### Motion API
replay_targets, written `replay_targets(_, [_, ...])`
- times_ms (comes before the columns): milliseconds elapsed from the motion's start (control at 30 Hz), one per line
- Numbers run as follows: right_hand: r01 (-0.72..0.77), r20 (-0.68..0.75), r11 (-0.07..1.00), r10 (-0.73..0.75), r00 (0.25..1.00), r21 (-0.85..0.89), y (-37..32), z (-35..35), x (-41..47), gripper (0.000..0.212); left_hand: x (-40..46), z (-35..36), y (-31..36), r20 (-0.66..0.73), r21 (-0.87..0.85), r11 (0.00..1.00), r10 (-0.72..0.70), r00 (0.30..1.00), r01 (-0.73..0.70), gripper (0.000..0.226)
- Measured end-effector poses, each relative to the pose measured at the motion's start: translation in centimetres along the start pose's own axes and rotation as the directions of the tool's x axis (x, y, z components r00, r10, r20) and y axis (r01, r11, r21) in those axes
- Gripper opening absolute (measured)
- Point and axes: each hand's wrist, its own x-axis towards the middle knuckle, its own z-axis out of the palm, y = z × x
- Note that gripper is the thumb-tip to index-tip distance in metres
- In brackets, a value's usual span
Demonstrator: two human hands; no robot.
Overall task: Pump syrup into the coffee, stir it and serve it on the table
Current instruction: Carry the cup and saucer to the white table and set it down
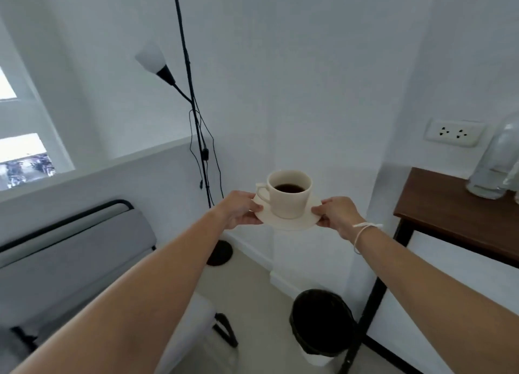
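Note:
A cream coffee cup (289, 202) with dark coffee inside stands upright on a cream saucer (292, 224). I hold the saucer in the air at arm's length, over the floor in a room corner. My left hand (238, 212) grips the saucer's left rim, beside the cup's handle. My right hand (335, 216) grips the right rim; a white string band sits on that wrist. No syrup pump or stirrer is in view.
A dark wooden table (438, 205) with black legs stands at the right, with a glass bottle (494, 165) on it. Below are a black-lined bin (320, 321), a floor lamp (193, 104) at the wall, and a grey seat (70, 258) at the left.

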Motion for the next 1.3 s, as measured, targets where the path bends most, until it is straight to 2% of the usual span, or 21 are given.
replay_targets(100, [0.003,0.057,1.000,-0.002,0.998,-0.016,0.5,5.3,-1.3,0.023,-2.2,-5.1,-1.4,-0.050,0.000,1.000,-0.009,0.999,0.009,0.036])
replay_targets(200, [0.022,0.143,0.998,-0.014,0.990,-0.059,1.0,11.8,-3.0,0.007,-5.0,-11.3,-3.2,-0.141,-0.039,0.999,-0.027,0.990,0.022,0.037])
replay_targets(333, [0.040,0.248,0.995,-0.016,0.969,-0.090,1.5,20.3,-5.6,0.010,-8.9,-19.1,-6.0,-0.239,-0.097,0.995,-0.055,0.969,0.032,0.038])
replay_targets(400, [0.039,0.307,0.994,-0.007,0.952,-0.098,1.8,24.3,-7.0,0.003,-11.3,-22.4,-7.4,-0.301,-0.140,0.990,-0.066,0.951,0.024,0.035])
replay_targets(600, [0.036,0.488,0.985,0.052,0.871,-0.168,3.7,35.9,-10.0,0.029,-18.1,-30.7,-11.7,-0.450,-0.296,0.955,-0.131,0.883,-0.010,0.031])
replay_targets(733, [0.049,0.602,0.980,0.080,0.795,-0.194,5.1,42.9,-12.4,0.016,-21.8,-35.6,-14.9,-0.558,-0.324,0.946,-0.186,0.809,-0.007,0.040])
replay_targets(833, [0.053,0.670,0.975,0.109,0.735,-0.217,6.3,48.3,-14.0,0.030,-24.4,-39.1,-17.1,-0.651,-0.320,0.947,-0.207,0.730,-0.017,0.041])
replay_targets(900, [0.077,0.724,0.971,0.114,0.681,-0.225,7.0,51.9,-15.0,0.025,-25.9,-41.5,-18.5,-0.692,-0.320,0.947,-0.220,0.687,-0.019,0.040])
replay_targets(1067, [0.119,0.806,0.965,0.125,0.579,-0.235,8.6,60.0,-16.6,0.013,-28.5,-47.3,-21.8,-0.760,-0.363,0.931,-0.270,0.591,-0.041,0.039])
replay_targets(1300, [0.137,0.880,0.950,0.197,0.433,-0.280,11.7,69.7,-17.9,0.017,-30.3,-53.1,-26.7,-0.833,-0.420,0.901,-0.335,0.440,-0.108,0.043])
